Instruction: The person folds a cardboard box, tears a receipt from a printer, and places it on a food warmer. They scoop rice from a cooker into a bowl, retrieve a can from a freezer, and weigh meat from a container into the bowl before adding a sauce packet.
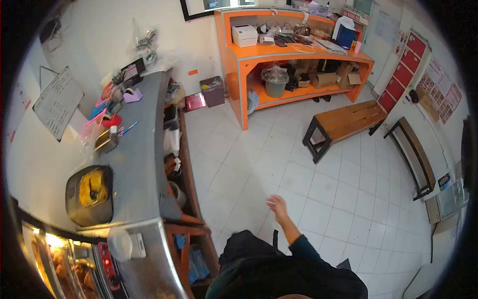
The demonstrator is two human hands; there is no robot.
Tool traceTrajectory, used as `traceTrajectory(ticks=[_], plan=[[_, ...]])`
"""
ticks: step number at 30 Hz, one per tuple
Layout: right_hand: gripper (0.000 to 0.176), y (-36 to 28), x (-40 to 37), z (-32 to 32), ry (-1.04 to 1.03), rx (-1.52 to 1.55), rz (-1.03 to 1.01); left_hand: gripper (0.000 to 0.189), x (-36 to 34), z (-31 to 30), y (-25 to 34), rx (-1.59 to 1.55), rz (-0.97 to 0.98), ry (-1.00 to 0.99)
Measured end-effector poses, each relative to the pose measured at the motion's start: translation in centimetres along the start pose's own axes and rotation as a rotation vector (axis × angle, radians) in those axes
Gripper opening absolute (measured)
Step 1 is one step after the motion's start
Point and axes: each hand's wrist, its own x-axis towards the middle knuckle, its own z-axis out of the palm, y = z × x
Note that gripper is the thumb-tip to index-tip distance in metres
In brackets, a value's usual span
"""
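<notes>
My right hand hangs in front of my body over the white tiled floor. It touches nothing, and its fingers are loosely apart with no object seen in them. My left hand is out of view. To my left runs a grey counter. A dark tub with yellow contents stands on it, near a white round-topped scale. Beside the scale, a lit glass food warmer has a red control panel.
An orange desk at the back carries a white printer. A wooden bench and a second bench stand on the right. Red lockers line the wall. A grey bin stands between counter and desk.
</notes>
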Motion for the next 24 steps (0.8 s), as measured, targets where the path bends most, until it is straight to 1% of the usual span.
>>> traceTrajectory(ticks=[1,2,3,4,5,6,7,8,9,10,11,12,13,14,15,16,17,18,19,20,21,22,24], plan=[[0.022,-1.6,2.7,3.0,-0.124,-0.024,-0.074,0.034,0.4,3.1,2.3,-0.059,0.100,-0.090],[0.023,-3.2,5.1,5.9,-0.258,-0.063,-0.115,0.032,-0.2,3.9,6.7,-0.203,0.102,-0.190],[0.023,-4.8,7.4,8.1,-0.395,-0.099,-0.158,0.032,-0.5,4.2,12.2,-0.352,0.104,-0.285],[0.024,-5.5,10.2,9.4,-0.468,-0.121,-0.173,0.035,-0.7,5.0,17.1,-0.503,0.107,-0.375],[0.025,-6.0,12.4,10.8,-0.543,-0.138,-0.194,0.033,-1.3,8.3,20.9,-0.513,0.281,-0.364],[0.025,-6.0,14.6,12.2,-0.615,-0.150,-0.213,0.032,-1.7,10.8,25.9,-0.508,0.440,-0.318],[0.026,-6.3,16.2,12.3,-0.624,-0.205,-0.147,0.038,-3.7,7.2,32.8,-0.580,0.367,-0.453],[0.026,-7.1,18.1,11.6,-0.629,-0.266,-0.087,0.037,-4.4,10.7,37.8,-0.542,0.476,-0.446],[0.026,-7.2,19.6,10.4,-0.628,-0.218,-0.002,0.036,-6.0,9.6,44.0,-0.557,0.539,-0.496],[0.025,-7.8,21.2,8.7,-0.620,-0.179,0.087,0.034,-7.7,8.0,49.9,-0.641,0.645,-0.574],[0.026,-9.7,22.9,7.3,-0.501,-0.296,0.143,0.033,-9.5,7.4,55.8,-0.776,0.761,-0.635],[0.027,-11.1,24.3,5.5,-0.378,-0.409,0.210,0.035,-11.5,5.7,62.0,-0.853,0.839,-0.785],[0.027,-12.4,25.6,3.2,-0.283,-0.314,0.168,0.034,-14.3,5.5,67.5,-0.847,0.981,-0.782],[0.028,-13.1,27.3,0.5,-0.192,-0.218,0.126,0.033,-17.3,5.5,72.4,-0.960,1.228,-0.627],[0.029,-13.4,29.3,-2.4,-0.063,-0.157,0.120,0.032,-20.3,2.4,76.9,-1.047,1.368,-0.660],[0.028,-14.0,30.2,-4.9,0.053,-0.059,0.046,0.033,-23.5,-0.5,81.0,-1.110,1.480,-0.776],[0.028,-14.7,31.4,-7.0,0.272,0.003,0.086,0.032,-26.9,-2.6,84.6,-1.192,1.636,-0.802],[0.028,-15.8,32.2,-8.3,0.470,0.023,0.094,0.032,-30.3,-4.5,87.7,-1.226,1.793,-0.901],[0.030,-14.5,33.7,-11.3,0.586,0.148,0.050,0.033,-33.9,-5.4,90.3,-1.290,1.954,-0.952],[0.027,-15.2,34.4,-12.4,0.756,0.301,0.021,0.033,-36.2,-7.7,92.2,-1.202,2.101,-1.059],[0.031,-13.7,36.3,-15.0,0.873,0.321,-0.017,0.034,-38.1,-9.7,94.0,-1.106,2.239,-1.171],[0.040,-13.6,38.0,-16.9,0.961,0.427,0.054,0.034,-40.2,-10.1,95.8,-1.017,2.301,-1.191],[0.043,-16.8,41.0,-17.1,1.067,0.538,0.062,0.034,-43.7,-11.1,99.6,-0.838,2.408,-1.222]])
